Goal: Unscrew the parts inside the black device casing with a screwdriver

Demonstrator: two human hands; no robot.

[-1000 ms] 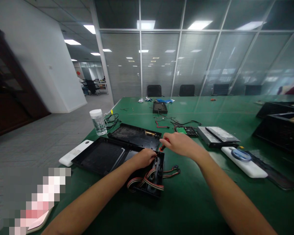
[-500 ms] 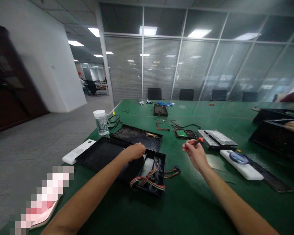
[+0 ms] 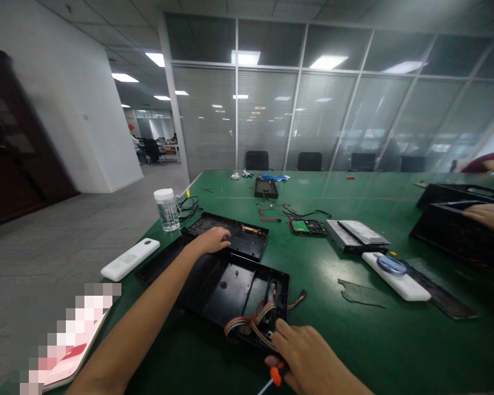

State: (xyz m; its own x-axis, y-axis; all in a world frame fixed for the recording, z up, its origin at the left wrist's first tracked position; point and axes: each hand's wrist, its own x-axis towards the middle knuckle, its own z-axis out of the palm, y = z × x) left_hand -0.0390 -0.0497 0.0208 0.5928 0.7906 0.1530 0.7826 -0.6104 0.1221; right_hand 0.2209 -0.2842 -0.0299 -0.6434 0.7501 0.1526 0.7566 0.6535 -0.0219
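A black open casing (image 3: 226, 285) lies on the green table (image 3: 354, 340) in front of me, with striped ribbon cables (image 3: 251, 321) spilling over its near right corner. My left hand (image 3: 212, 240) rests closed on the casing's far left edge. At the casing's near corner, my right hand (image 3: 308, 359) is closed round an orange-handled screwdriver (image 3: 274, 377). A second black tray (image 3: 230, 233) lies just behind the left hand.
A clear jar with a white lid (image 3: 166, 210) and a white remote-like bar (image 3: 129, 259) sit at the table's left edge. A green circuit board (image 3: 307, 226), metal drive (image 3: 356, 235), white slab (image 3: 395, 277) and another person's hand (image 3: 488, 215) on black casings lie right.
My right hand has come from the far side of the casing down to its near right corner with the screwdriver. The left hand has shifted from the cable bay to the far left edge.
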